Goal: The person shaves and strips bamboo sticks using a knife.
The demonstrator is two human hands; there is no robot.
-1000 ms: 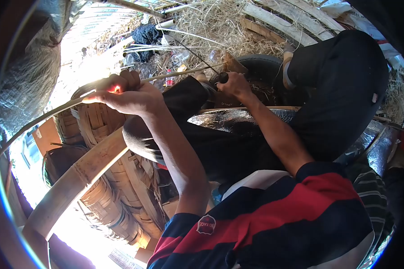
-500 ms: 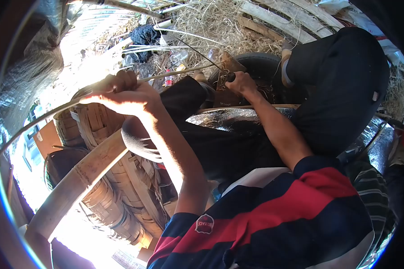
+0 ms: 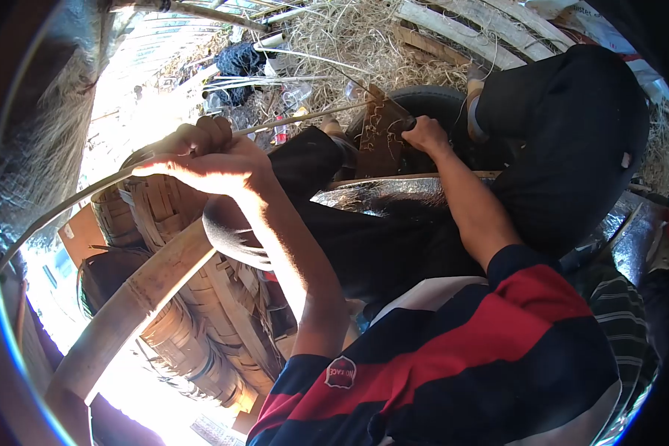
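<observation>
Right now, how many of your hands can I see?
2: the left hand gripping the long thin strip, and the right hand holding a dark handle. That's both of them.

Strip (image 3: 305,118) across gap beside left fingers (image 3: 215,131)

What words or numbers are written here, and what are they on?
"NO _ACE": shirt badge; the second word's first letter is unclear.
White sack, top right: partial letters, too blurred to read surely.
Pale sheet, bottom: too small to read.
</observation>
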